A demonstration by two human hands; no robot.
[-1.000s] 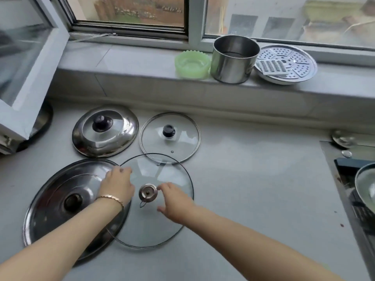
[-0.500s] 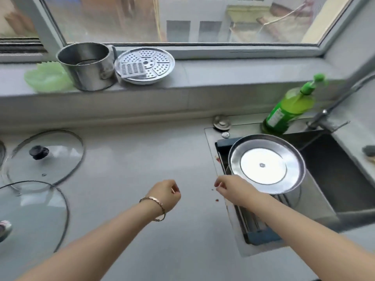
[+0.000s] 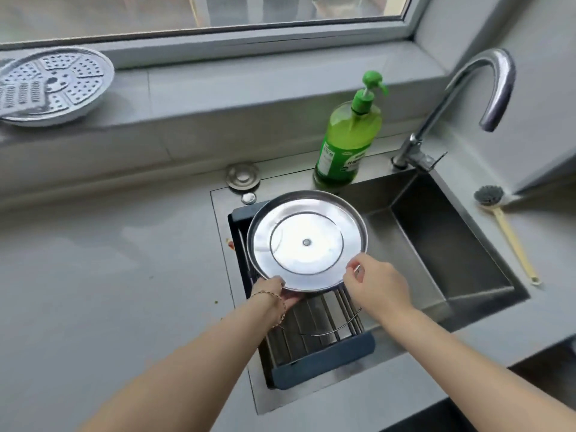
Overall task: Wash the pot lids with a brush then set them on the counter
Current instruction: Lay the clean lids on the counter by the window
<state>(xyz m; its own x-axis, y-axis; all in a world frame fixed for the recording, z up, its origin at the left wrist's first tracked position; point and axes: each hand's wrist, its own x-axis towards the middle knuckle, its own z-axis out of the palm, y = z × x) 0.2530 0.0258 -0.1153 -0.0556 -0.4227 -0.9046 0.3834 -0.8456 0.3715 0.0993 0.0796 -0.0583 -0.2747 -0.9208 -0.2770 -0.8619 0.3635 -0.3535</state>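
The steel lid (image 3: 307,241) lies with its hollow inner side up on the drain rack (image 3: 324,347), which sits in the left part of the sink (image 3: 452,244). My left grip (image 3: 274,293) holds the near-left rim, with the fingers going under the edge, and my right grip (image 3: 377,285) pinches the near-right rim between thumb and fingers. I take it at two places of the rim because, as I judge, the knob is below and out of reach, and such a wide lid tips easily when held from one side. The brush (image 3: 508,232) rests on the surface (image 3: 124,275) to the right of the sink, well apart from the lid. The soap bottle (image 3: 346,145) stands behind the sink, near the faucet (image 3: 433,115). So I think this lid is not yet washed, and one grip must become free for the brush.
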